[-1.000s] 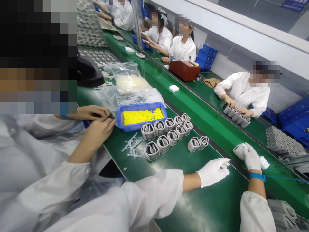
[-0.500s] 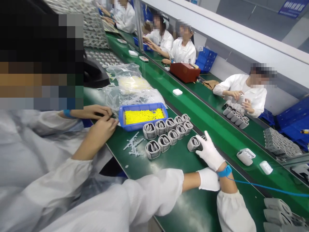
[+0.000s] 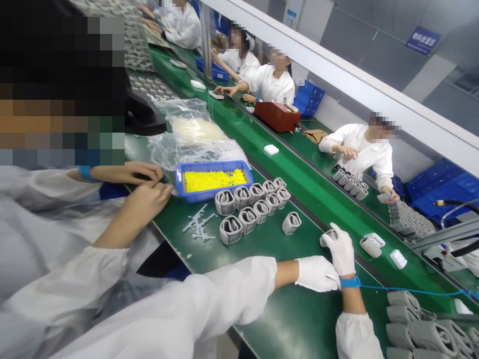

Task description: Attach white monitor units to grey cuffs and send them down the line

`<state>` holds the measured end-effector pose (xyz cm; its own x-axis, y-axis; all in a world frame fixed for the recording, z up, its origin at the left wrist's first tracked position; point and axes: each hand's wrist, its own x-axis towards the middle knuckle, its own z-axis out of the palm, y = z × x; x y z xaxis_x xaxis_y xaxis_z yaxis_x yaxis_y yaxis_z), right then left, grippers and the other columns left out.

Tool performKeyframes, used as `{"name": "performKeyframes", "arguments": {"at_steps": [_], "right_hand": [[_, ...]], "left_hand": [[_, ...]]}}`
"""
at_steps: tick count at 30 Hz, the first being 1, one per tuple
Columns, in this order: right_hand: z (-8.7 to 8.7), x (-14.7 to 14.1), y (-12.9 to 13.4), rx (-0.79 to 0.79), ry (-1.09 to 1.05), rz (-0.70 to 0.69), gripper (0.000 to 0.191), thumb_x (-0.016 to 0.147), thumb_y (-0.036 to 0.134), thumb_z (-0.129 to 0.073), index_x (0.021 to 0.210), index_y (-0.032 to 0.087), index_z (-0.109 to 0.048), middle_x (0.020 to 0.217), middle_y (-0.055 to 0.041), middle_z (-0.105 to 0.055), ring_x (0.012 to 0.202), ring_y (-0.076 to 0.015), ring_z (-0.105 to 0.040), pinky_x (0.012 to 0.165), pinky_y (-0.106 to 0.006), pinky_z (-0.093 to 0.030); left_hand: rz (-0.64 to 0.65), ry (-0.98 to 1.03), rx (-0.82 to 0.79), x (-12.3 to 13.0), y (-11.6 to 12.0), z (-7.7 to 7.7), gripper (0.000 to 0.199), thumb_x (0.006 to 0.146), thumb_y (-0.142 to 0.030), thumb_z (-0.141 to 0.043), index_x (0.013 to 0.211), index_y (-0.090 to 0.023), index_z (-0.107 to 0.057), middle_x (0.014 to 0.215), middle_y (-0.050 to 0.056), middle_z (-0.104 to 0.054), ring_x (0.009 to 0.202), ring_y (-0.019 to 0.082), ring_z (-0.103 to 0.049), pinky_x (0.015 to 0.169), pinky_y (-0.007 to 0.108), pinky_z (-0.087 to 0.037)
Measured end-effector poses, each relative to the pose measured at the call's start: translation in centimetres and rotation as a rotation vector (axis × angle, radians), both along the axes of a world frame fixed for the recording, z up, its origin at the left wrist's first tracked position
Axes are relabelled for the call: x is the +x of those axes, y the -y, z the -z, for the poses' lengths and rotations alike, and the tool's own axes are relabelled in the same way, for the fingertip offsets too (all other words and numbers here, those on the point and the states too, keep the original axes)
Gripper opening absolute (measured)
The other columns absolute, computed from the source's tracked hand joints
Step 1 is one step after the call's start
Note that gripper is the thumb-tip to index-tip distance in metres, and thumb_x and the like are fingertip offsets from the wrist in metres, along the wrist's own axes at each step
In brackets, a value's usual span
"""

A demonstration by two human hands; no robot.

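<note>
My right hand, in a white glove with a blue wrist strap, has its fingers on a rolled grey cuff near the belt-side edge of the green table. The glove hides part of that cuff. My left hand, also gloved, is beside my right wrist, fingers drawn together; whatever they may hold is hidden. One rolled cuff stands alone to the left of my right hand. Further left, several more rolled cuffs stand upright in two rows.
A blue tray of small yellow pieces sits beyond pale plastic strips. A co-worker's hands are at the left. White devices lie on the green conveyor. Stacked grey cuffs fill the lower right. A blue cord trails from my strap.
My right hand has moved right, away from the lone cuff, with another rolled cuff at its fingers. My left hand shows more fully. Across the belt, a worker's hand has reached toward stacked cuffs.
</note>
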<state>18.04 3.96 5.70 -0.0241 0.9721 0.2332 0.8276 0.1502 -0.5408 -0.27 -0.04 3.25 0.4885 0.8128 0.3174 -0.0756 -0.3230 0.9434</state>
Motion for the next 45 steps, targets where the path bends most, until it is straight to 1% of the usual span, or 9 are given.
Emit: {"name": "performKeyframes", "arguments": {"at_steps": [2, 6, 11, 16, 21, 26, 33, 40, 45], "right_hand": [[1.0, 2.2, 1.1, 0.021, -0.143, 0.132, 0.069, 0.091, 0.056, -0.061, 0.149, 0.019, -0.064, 0.131, -0.0144, -0.069, 0.127, -0.035, -0.063, 0.118, -0.051, -0.043], [2.6, 5.1, 4.0, 0.048, -0.395, 0.215, 0.079, 0.096, 0.063, -0.053, 0.16, 0.017, -0.051, 0.16, -0.0138, -0.055, 0.146, -0.032, -0.053, 0.125, -0.046, -0.037], [3.5, 5.0, 6.0, 0.132, -0.601, 0.304, 0.075, 0.1, 0.068, -0.048, 0.156, 0.02, -0.057, 0.158, -0.0114, -0.059, 0.143, -0.0308, -0.057, 0.121, -0.045, -0.044], [3.9, 3.7, 5.8, 0.068, -0.93, 0.25, 0.08, 0.098, 0.074, -0.049, 0.158, 0.021, -0.054, 0.158, -0.0147, -0.059, 0.136, -0.032, -0.063, 0.11, -0.048, -0.055], [3.2, 2.8, 6.2, 0.019, -1.016, 0.104, 0.073, 0.099, 0.066, -0.059, 0.158, 0.023, -0.055, 0.16, -0.0151, -0.057, 0.142, -0.0338, -0.06, 0.101, -0.044, -0.06], [2.7, 2.5, 6.2, -0.022, -1.118, 0.046, 0.074, 0.092, 0.053, -0.076, 0.156, 0.02, -0.057, 0.161, -0.0166, -0.056, 0.137, -0.0351, -0.063, 0.101, -0.045, -0.061], [3.0, 2.7, 5.6, -0.094, -1.122, 0.066, 0.081, 0.088, 0.053, -0.08, 0.158, 0.02, -0.054, 0.153, -0.0154, -0.064, 0.127, -0.034, -0.069, 0.099, -0.047, -0.062], [3.1, 3.3, 5.3, 0.043, -0.801, 0.058, 0.056, 0.086, 0.049, -0.08, 0.132, 0.02, -0.068, 0.14, -0.0138, -0.072, 0.127, -0.0311, -0.069, 0.111, -0.048, -0.055], [3.9, 3.5, 4.4, 0.08, -0.712, 0.103, 0.053, 0.079, 0.049, -0.078, 0.123, 0.021, -0.068, 0.129, -0.0129, -0.076, 0.119, -0.0298, -0.071, 0.107, -0.048, -0.055]], "left_hand": [[-0.018, 0.009, 0.009, 1.4, 0.3, -0.1, 0.036, 0.105, -0.041, -0.067, 0.133, -0.018, -0.067, 0.136, 0.012, -0.067, 0.116, 0.024, -0.068, 0.101, 0.045, -0.06], [-0.057, 0.03, 0.017, 2.9, -0.3, 0.0, 0.025, 0.105, -0.034, -0.062, 0.121, -0.023, -0.077, 0.129, 0.007, -0.073, 0.119, 0.024, -0.07, 0.108, 0.037, -0.056], [-0.095, -0.093, 0.01, 3.2, -1.7, 0.1, 0.072, 0.08, -0.029, -0.083, 0.149, -0.02, -0.064, 0.147, 0.013, -0.065, 0.13, 0.031, -0.066, 0.113, 0.043, -0.055], [0.022, -0.243, 0.2, 3.1, -1.7, 0.3, 0.069, 0.082, -0.02, -0.076, 0.15, -0.026, -0.065, 0.146, 0.009, -0.066, 0.14, 0.032, -0.059, 0.124, 0.044, -0.045], [-0.116, -0.145, 0.009, 3.0, -1.5, 0.0, 0.064, 0.085, -0.023, -0.072, 0.149, -0.02, -0.065, 0.146, 0.011, -0.067, 0.132, 0.031, -0.066, 0.116, 0.042, -0.051], [-0.094, 0.042, -0.235, 2.8, -1.1, -0.9, 0.06, 0.09, -0.039, -0.074, 0.146, -0.017, -0.067, 0.145, 0.013, -0.069, 0.131, 0.033, -0.067, 0.114, 0.044, -0.054], [-0.056, 0.164, -0.327, 2.4, -1.6, -1.0, 0.05, 0.095, -0.046, -0.071, 0.135, -0.017, -0.075, 0.143, 0.011, -0.072, 0.132, 0.033, -0.067, 0.117, 0.045, -0.052], [-0.057, 0.225, -0.408, 2.4, -1.4, -1.5, 0.05, 0.091, -0.044, -0.076, 0.13, -0.014, -0.077, 0.136, 0.015, -0.075, 0.126, 0.033, -0.071, 0.108, 0.044, -0.059], [-0.034, 0.284, -0.4, 2.2, -1.2, -1.9, 0.049, 0.09, -0.045, -0.078, 0.127, -0.014, -0.079, 0.133, 0.016, -0.076, 0.124, 0.033, -0.072, 0.107, 0.045, -0.06]]}}
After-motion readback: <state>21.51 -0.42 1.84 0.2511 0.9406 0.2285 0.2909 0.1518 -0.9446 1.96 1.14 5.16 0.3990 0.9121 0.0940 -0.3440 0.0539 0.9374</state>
